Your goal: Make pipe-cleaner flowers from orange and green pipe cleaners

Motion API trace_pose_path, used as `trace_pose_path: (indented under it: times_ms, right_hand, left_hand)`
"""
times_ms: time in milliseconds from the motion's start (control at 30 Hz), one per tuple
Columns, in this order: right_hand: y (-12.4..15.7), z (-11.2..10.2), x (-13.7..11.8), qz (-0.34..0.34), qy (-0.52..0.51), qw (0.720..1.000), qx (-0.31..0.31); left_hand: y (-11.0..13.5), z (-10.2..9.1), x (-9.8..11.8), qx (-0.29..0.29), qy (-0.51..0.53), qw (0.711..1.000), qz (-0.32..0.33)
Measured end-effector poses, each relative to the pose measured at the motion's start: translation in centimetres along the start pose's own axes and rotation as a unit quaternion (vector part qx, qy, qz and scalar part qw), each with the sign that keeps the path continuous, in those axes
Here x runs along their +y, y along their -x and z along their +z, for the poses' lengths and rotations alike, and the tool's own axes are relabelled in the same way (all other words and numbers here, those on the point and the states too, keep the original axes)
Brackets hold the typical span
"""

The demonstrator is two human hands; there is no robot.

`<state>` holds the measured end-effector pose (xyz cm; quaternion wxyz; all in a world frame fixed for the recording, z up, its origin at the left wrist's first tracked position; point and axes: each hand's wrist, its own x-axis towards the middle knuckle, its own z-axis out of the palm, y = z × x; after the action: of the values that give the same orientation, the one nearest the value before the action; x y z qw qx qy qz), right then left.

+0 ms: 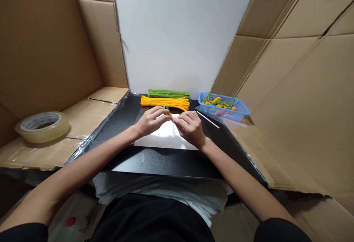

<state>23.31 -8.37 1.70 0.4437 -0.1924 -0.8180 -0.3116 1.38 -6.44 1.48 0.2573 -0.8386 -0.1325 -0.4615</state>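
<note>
My left hand (151,121) and my right hand (189,127) meet above a white paper sheet (166,139), their fingertips pinching a small pipe-cleaner piece (167,111) with a green stem and a yellow-orange end. Most of the piece is hidden by my fingers. Beyond my hands, a bundle of yellow pipe cleaners (165,102) lies just in front of a bundle of green pipe cleaners (169,94). A thin wooden stick (208,119) lies to the right of my right hand, not touching it.
A blue plastic basket (231,115) holding several green-stemmed yellow pieces stands at the back right of the black table (155,162). A roll of clear tape (42,127) sits on cardboard at the left. Cardboard sheets (287,80) line the right side, and a white wall rises behind.
</note>
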Motion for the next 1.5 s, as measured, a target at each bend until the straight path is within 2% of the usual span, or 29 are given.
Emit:
trace_pose_path:
  times_ms: [200, 367, 567, 733, 867, 1000, 1133, 1267, 1367, 1433, 1500]
  right_hand:
    - [-0.3, -0.4, -0.2, 0.051, -0.040, 0.998, 0.012]
    - [-0.4, -0.2, -0.4, 0.076, -0.082, 0.993, 0.034]
    - [-0.3, -0.3, -0.2, 0.062, -0.116, 0.991, -0.029]
    - [-0.4, -0.3, -0.3, 0.091, -0.135, 0.986, -0.034]
    - [-0.6, -0.4, -0.3, 0.085, -0.124, 0.988, -0.025]
    - [-0.7, -0.7, -0.1, 0.063, -0.068, 0.995, -0.031]
    - [-0.4, -0.7, -0.3, 0.043, -0.032, 0.997, -0.056]
    - [-0.2, -0.4, -0.5, 0.044, -0.037, 0.996, -0.065]
    - [-0.2, -0.1, -0.6, 0.061, -0.043, 0.996, -0.057]
    - [-0.1, 0.1, -0.5, 0.076, -0.045, 0.995, -0.054]
    - [0.0, 0.2, -0.4, 0.085, -0.045, 0.994, -0.057]
  left_hand:
    - [0.1, -0.5, -0.6, 0.019, 0.001, 0.997, 0.072]
    - [0.0, -0.9, -1.0, -0.010, 0.022, 0.994, 0.105]
    - [0.2, -1.0, -0.9, -0.033, -0.008, 0.992, 0.122]
    - [0.6, -0.9, -1.0, -0.055, 0.025, 0.996, 0.065]
    - [0.4, -0.6, -0.7, -0.057, 0.049, 0.997, 0.028]
    - [-0.3, 0.1, 0.6, -0.031, 0.058, 0.994, -0.088]
    - [-0.6, 0.6, 1.6, -0.013, 0.067, 0.983, -0.170]
    - [-0.6, 0.6, 2.0, -0.018, 0.122, 0.957, -0.264]
    - [-0.8, 0.7, 2.3, -0.023, 0.193, 0.920, -0.339]
    - [-1.0, 0.9, 2.3, -0.019, 0.263, 0.872, -0.412]
    - [-1.1, 1.1, 2.1, -0.024, 0.364, 0.795, -0.486]
